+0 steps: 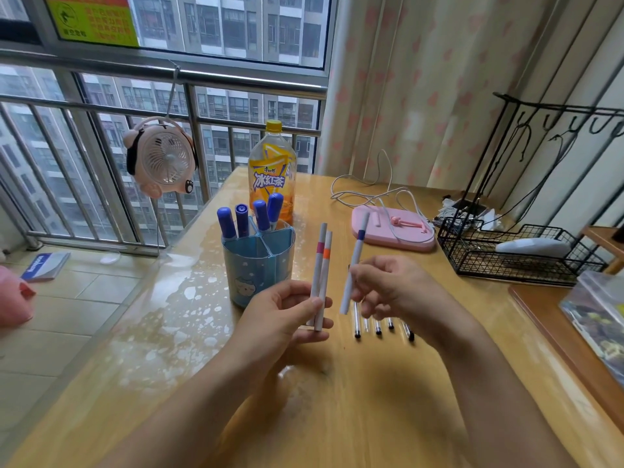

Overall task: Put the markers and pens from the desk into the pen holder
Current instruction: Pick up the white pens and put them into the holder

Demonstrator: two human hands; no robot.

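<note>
Leftmost on the wooden desk (169,332) stands the blue plastic pen holder with divided compartments (258,265), four blue-capped markers (250,217) already upright in its rear sections. Just right of the holder and nearer the camera, the left hand (287,315) is closed around two slim white pens, one with a pink band and one with an orange band (321,275), their long axes nearly upright and tilted slightly right. Further right of the holder, the right hand (388,285) pinches a white pen with a blue band (354,261), also close to upright, its top leaning away from the holder. The holder's open front compartments lie up and left of both hands, and the left hand is clearly the nearer, so its pair would likely go in first, tipped leftward. Right of the holder, beneath the right hand, several clear pens with black tips (378,327) lie on the desk; the hand covers their upper parts, so their exact count is unclear.
</note>
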